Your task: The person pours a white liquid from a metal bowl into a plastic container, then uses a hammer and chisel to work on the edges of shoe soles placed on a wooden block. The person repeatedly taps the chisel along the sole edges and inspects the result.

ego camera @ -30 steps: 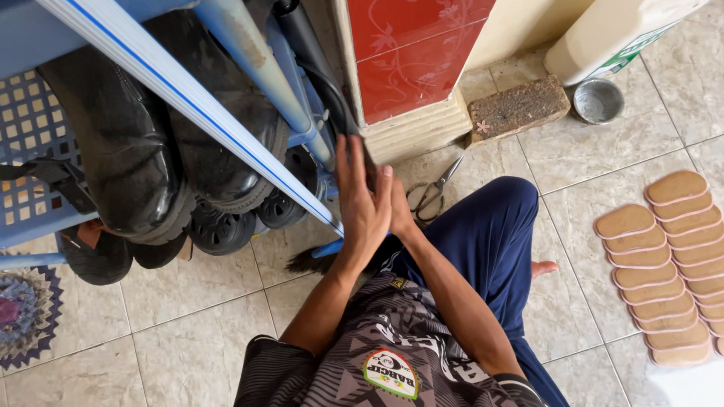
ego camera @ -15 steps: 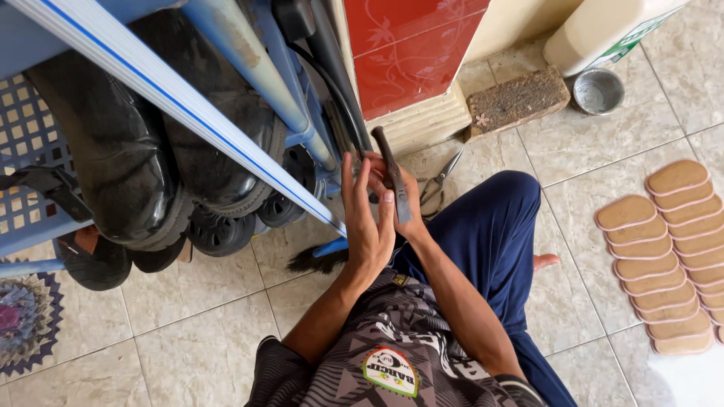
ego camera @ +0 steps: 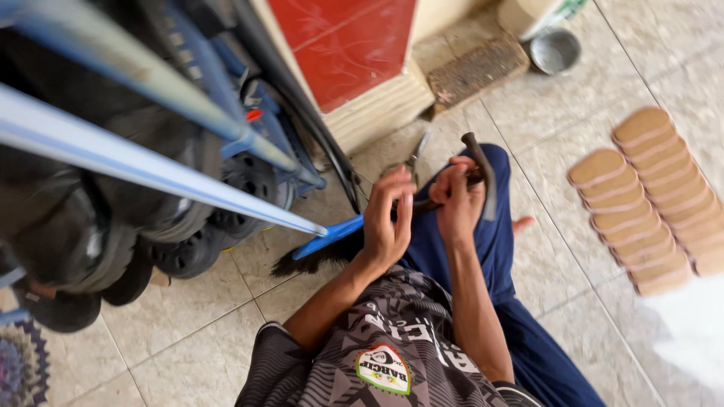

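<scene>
Dark curved strip (ego camera: pixel 483 169) in right hand's (ego camera: pixel 460 203) closed grip, left hand (ego camera: pixel 386 226) half-open beside it, fingertips touching.

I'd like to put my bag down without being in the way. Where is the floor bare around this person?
Bare tiles lie between the raised knee and the two rows of tan soles, and bottom left below the black shoes. It is crowded by the hands: left hand, right hand with a dark strip, scissors, blue brush.
</scene>
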Tool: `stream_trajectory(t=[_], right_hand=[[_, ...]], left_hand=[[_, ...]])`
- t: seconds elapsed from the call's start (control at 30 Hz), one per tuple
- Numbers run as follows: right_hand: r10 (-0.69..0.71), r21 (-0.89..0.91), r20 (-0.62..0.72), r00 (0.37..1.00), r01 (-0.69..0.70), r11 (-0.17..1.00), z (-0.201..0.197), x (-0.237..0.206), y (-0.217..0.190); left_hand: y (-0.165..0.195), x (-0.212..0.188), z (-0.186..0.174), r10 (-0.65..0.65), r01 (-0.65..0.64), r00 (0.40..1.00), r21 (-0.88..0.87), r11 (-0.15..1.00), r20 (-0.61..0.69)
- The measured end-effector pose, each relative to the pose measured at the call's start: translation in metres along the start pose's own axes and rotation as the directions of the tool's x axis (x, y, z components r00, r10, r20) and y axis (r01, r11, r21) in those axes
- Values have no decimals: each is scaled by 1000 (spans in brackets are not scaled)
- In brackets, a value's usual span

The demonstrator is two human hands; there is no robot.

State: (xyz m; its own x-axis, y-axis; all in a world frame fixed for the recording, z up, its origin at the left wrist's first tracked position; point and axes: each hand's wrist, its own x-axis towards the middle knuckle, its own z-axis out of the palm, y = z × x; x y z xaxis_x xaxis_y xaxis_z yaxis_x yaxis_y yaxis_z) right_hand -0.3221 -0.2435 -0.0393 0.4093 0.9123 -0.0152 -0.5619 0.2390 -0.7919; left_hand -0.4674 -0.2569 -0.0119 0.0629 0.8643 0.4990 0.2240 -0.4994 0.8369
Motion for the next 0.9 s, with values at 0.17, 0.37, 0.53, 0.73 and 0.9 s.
stream_trajectory(t=[0.17,0.37,0.53,0.73,0.9], right_hand=[[46,-236,-241,969,-105,966,-77,-33,-66],[-22,-334,-438,899,-140,932,-130,-70,-86],[17,-260,-537,843,-185,948,-146,-72,-77],[10,-402,-541,841,-269,875,-148,-69,-74],[20,-556,-386,922,-249,793,-123,-46,-72]], left_hand=[[-110,17,92,-38,-1,983,218,976,177],[-160,6,135,-324,161,886,435,886,331],[-161,16,156,-449,222,854,596,772,264],[-130,47,153,-248,57,904,477,877,348],[-27,54,75,-117,112,987,44,993,114]])
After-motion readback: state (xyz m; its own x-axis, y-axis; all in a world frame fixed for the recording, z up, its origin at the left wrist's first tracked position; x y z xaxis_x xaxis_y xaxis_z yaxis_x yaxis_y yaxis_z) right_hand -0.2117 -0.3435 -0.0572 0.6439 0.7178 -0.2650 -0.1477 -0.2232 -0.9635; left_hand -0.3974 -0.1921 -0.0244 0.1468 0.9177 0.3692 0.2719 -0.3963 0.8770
